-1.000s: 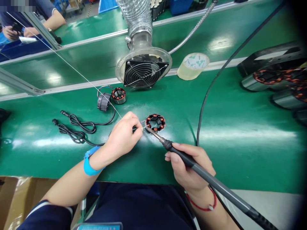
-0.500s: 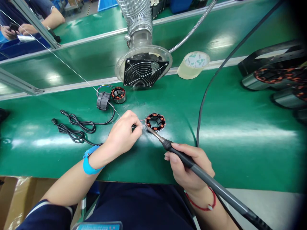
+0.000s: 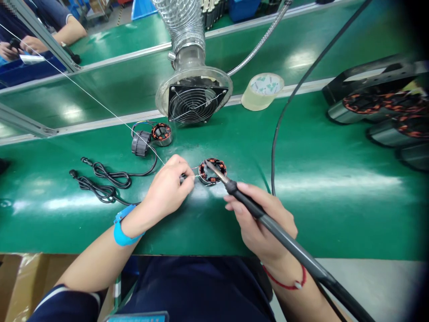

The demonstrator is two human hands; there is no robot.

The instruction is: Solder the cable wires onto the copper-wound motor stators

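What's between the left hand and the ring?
In the head view, thin wires cross the gap between the left hand and the ring; green bench shows beneath.

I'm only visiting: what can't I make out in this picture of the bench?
All in the head view:
Grip of the left hand on the thin white wire: hidden by the hand itself.
Far end of the lower black cable: hidden behind the left arm and hand.
Whether the soldering iron touches the copper-wound ring: tip blurred.
The iron's rear: cut off by the bottom edge.
Print on the tape roll: too small.
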